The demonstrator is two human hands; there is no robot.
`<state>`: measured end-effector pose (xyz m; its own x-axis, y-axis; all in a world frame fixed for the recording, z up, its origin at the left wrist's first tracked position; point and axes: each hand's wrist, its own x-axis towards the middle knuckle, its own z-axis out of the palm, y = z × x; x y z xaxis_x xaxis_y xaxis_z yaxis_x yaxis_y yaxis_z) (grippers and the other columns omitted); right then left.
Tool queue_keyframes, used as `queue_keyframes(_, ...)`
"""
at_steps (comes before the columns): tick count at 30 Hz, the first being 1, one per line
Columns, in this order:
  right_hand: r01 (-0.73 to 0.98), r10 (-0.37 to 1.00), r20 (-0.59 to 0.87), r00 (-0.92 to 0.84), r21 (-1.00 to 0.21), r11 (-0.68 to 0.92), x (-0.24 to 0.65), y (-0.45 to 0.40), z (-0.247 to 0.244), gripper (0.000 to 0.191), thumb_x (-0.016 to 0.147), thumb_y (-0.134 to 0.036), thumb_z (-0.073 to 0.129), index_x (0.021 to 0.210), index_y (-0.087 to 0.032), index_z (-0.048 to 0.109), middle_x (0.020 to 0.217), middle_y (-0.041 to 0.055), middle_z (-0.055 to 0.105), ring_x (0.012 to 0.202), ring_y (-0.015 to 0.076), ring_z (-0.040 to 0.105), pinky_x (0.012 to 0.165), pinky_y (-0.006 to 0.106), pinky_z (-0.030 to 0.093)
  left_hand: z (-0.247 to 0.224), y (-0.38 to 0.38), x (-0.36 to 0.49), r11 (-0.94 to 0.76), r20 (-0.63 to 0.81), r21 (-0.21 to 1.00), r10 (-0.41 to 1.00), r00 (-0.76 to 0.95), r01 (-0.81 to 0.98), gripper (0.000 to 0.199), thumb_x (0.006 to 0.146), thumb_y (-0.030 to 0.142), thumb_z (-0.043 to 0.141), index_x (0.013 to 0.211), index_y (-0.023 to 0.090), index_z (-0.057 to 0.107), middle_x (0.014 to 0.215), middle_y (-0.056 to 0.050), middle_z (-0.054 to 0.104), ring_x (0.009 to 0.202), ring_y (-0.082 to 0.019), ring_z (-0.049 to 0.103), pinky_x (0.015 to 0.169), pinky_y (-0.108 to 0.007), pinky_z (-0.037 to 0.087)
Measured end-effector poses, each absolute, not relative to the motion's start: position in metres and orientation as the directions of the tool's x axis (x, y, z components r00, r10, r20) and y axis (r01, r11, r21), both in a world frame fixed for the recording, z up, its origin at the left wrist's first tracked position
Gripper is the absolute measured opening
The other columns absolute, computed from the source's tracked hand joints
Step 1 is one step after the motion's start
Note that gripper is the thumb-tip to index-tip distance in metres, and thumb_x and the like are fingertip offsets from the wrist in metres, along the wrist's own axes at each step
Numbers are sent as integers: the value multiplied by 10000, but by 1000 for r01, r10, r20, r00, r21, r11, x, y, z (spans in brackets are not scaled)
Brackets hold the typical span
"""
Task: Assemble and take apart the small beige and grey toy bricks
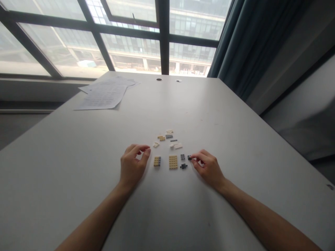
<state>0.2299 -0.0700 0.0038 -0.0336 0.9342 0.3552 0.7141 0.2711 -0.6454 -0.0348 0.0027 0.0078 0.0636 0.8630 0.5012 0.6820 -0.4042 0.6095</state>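
Between thumb and fingertips, my right hand [208, 167] pinches a small black toy brick [189, 157] at the table surface. My left hand [134, 164] has its thumb and index fingertip drawn together, and whether something tiny sits between them I cannot make out. Closest to it are a tan-and-grey brick stack [157, 161] and a small white piece [156, 144]. A tan studded plate [173, 162] lies between my hands. Beside my right fingers are a dark grey studded piece [182, 157] and a black piece with side pins [183, 166].
Farther back lie tan plates [161, 138], a grey brick [169, 136], a white studded piece [169, 131], a thin dark strip [173, 140] and a flat white tile [178, 146]. Printed papers [102, 96] rest at the table's far left. Windows and a dark curtain [243, 45] stand behind.
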Motion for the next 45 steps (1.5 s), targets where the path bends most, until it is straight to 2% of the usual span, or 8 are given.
queue_keyframes(6, 772, 964, 244, -107, -590, 235, 231, -59, 11, 238, 822, -223, 614, 1053, -212, 668, 914, 50, 577, 814, 173, 572, 700, 281, 483, 22, -21, -15, -622, 604, 346, 720, 341, 702, 122, 847, 267, 565, 853, 188, 658, 843, -51, 627, 826, -201, 537, 791, -348, 423)
queue_keyframes(10, 809, 965, 183, -190, -527, 260, 225, -46, 17, 300, 823, -266, 638, 1118, -220, 658, 984, 58, 570, 876, 184, 562, 814, 318, 466, 32, -46, 15, -706, 411, 217, 692, 593, 674, 147, 842, 319, 585, 915, 214, 657, 858, -62, 612, 848, -233, 514, 765, -377, 389)
queue_keyframes(15, 828, 960, 164, -229, -486, 280, 217, -33, 18, 230, 818, -239, 645, 1042, -224, 695, 975, 56, 575, 910, 192, 549, 846, 328, 441, 32, -47, 38, -698, 279, 160, 710, 646, 698, 194, 797, 302, 644, 971, 215, 652, 888, -73, 609, 869, -250, 512, 770, -396, 370)
queue_keyframes(22, 813, 953, 172, -249, -499, 302, 213, -32, 15, 180, 804, -212, 660, 977, -227, 706, 943, 45, 583, 897, 182, 552, 834, 314, 438, 22, -42, 41, -679, 253, 182, 731, 633, 711, 108, 805, 282, 634, 891, 223, 664, 863, -65, 608, 869, -248, 515, 760, -397, 363)
queue_keyframes(30, 695, 957, 210, -199, -658, 289, 210, -32, 11, 189, 750, -100, 654, 901, -209, 680, 915, 19, 600, 853, 155, 565, 812, 289, 442, 24, -43, 42, -688, 267, 180, 722, 638, 703, 81, 839, 250, 601, 881, 218, 662, 856, -58, 616, 858, -235, 516, 757, -385, 360)
queue_keyframes(39, 593, 972, 169, -162, -771, 233, 211, -31, 16, 61, 741, -144, 668, 767, -197, 682, 740, -19, 625, 655, 112, 523, 649, 239, 412, 27, -33, 27, -665, 405, 373, 744, 532, 647, 114, 853, 257, 593, 922, 223, 676, 863, -53, 625, 866, -213, 525, 795, -370, 395)
queue_keyframes(42, 463, 994, 81, -77, -880, 108, 214, -30, 17, 50, 729, -211, 682, 771, -185, 684, 661, -28, 614, 585, 104, 492, 592, 240, 402, 24, -29, 23, -661, 462, 451, 748, 477, 600, 110, 853, 273, 598, 918, 217, 667, 872, -50, 643, 879, -211, 539, 831, -378, 410)
queue_keyframes(45, 146, 999, -43, -17, -988, -40, 217, -35, 22, 176, 681, -295, 733, 783, -165, 673, 638, -25, 615, 570, 104, 505, 581, 247, 410, 25, -29, 23, -671, 500, 519, 741, 449, 529, 103, 849, 273, 608, 917, 212, 656, 877, -50, 669, 870, -209, 555, 834, -374, 429)
